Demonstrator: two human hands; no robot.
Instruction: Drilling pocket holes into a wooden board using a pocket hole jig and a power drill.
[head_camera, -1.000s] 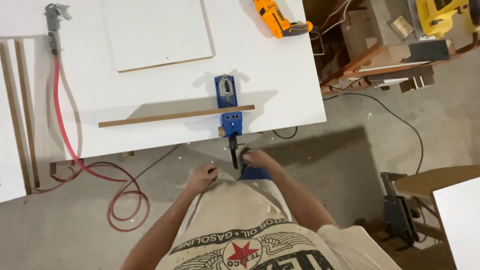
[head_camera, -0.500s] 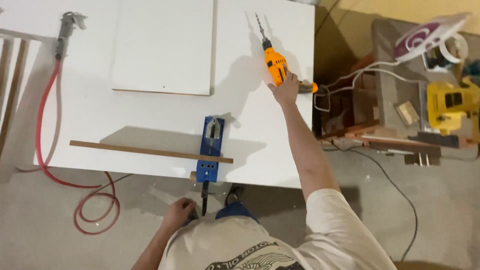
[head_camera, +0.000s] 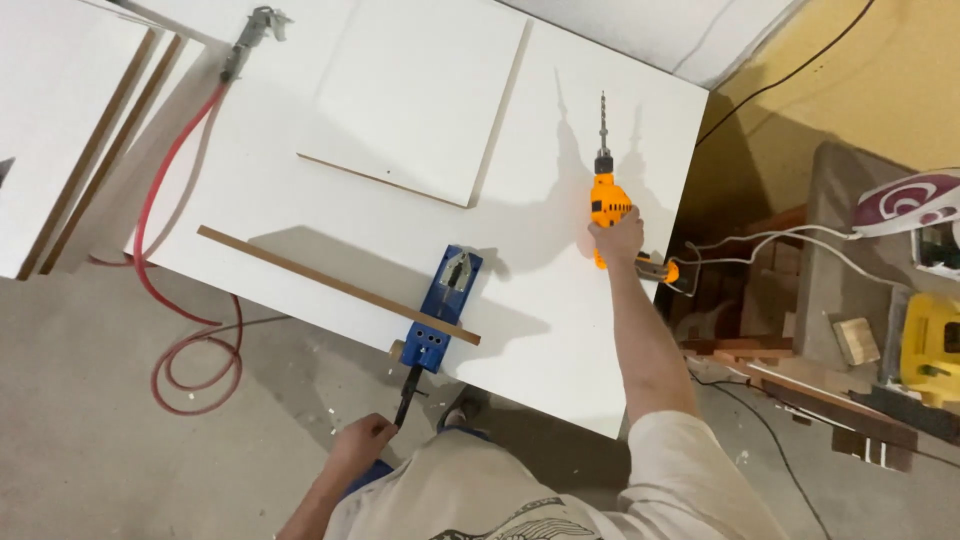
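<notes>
Right hand (head_camera: 620, 236) wrapped round drill (head_camera: 608, 202) body, bit at 12 o'clock; heavy, rigid, grip handle. Left hand (head_camera: 362, 440) closed, probably on jig (head_camera: 441, 307) lever.

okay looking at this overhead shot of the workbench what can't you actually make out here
Head view, the only one:
- Right hand covers the orange drill's grip; its trigger is hidden.
- Left hand sits at the black handle of the blue jig; the fingers curl under, so the grip is unclear.
- The wooden strip hides the jig's middle.
- The yellow tool is cut off by the right edge.
</notes>
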